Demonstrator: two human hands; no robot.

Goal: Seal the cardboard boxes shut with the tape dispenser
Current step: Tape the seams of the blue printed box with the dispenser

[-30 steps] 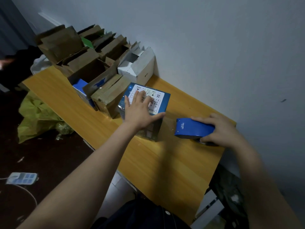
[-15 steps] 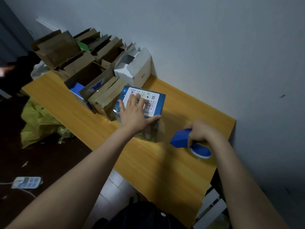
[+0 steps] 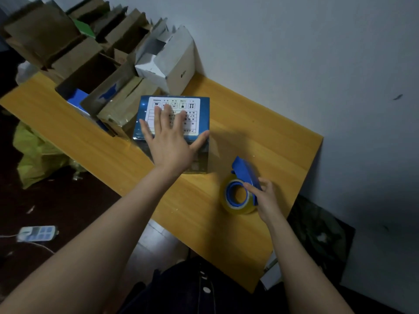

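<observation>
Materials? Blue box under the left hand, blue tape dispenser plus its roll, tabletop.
The blue printed box looks like coated cardboard, slightly glossy: crisp folded edges, printed label. The blue tape dispenser is probably moulded plastic, smooth, fairly matte. Its yellowish tape roll is translucent glossy film. The yellow-orange tabletop shows grain lines: wood or laminate, can't tell.

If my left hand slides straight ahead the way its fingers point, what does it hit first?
Probably the white box just behind the blue box your left hand rests on, though depth is unclear.
</observation>
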